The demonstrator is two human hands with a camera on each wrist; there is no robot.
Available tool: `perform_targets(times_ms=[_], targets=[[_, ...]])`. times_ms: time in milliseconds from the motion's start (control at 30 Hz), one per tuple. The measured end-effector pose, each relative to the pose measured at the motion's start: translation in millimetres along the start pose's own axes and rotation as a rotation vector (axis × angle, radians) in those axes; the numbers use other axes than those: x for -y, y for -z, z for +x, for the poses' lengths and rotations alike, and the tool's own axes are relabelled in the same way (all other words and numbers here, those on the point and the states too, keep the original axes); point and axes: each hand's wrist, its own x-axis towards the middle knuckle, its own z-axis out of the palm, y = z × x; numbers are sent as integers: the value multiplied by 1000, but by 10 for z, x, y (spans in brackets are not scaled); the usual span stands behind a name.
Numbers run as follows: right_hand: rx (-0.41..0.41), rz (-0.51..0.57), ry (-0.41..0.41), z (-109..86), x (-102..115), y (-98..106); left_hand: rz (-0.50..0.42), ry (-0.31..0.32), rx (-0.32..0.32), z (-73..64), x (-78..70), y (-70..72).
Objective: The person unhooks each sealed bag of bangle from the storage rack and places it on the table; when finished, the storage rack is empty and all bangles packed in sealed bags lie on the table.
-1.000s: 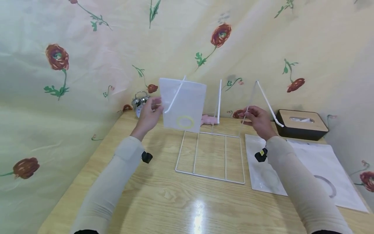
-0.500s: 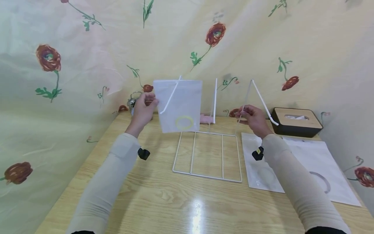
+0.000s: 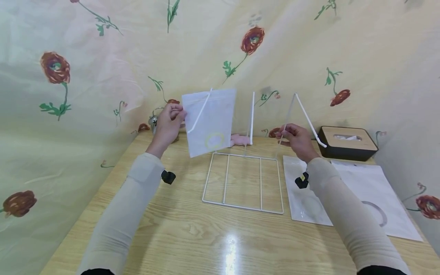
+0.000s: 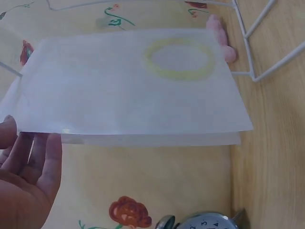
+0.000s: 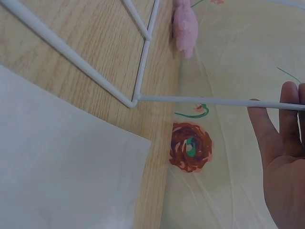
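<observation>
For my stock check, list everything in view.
Table: one, wood-toned, filling the foreground
Wire rack: one, white, mid-table
Upright bag: one, white with yellow ring, at rack's left
Flat bags: two, white, table's right side
Tissue box: one, black with wood-toned top, back right
Tissue: count unclear, white, in box slot
Alarm clock: one, silver, back left
Small figure: one, pink, behind rack
Flowered backdrop: one, cream with red flowers, behind table
Wrist devices: two, black, one per wrist
Sleeves: two, off-white, lower left and right
Left hand: one, bare, pinching upright bag's edge
Right hand: one, bare, holding a rack rod
</observation>
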Motion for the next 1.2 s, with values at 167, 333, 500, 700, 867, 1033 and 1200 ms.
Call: perform_targets(times_ms=[167, 333, 500, 700, 867, 1033, 1200], targets=[[4, -2, -15, -18, -16, 21, 24, 0, -16, 46, -81, -59], [2, -16, -18, -38, -42, 29, 114, -42, -47, 82, -135, -105], [4, 6, -8, -36, -83, 41, 151, -61, -72, 88, -150, -116], [-15, 13, 7, -47, -103, 50, 92, 4, -38, 55, -144, -127], [0, 52, 11, -53, -105, 44, 74, -39, -24, -10, -107, -94], [18, 27, 5, -30, -92, 25, 52, -124, -45, -113, -78, -2], [6, -11, 0, -6, -91, 43, -9, -137, -17, -209, -85, 73]])
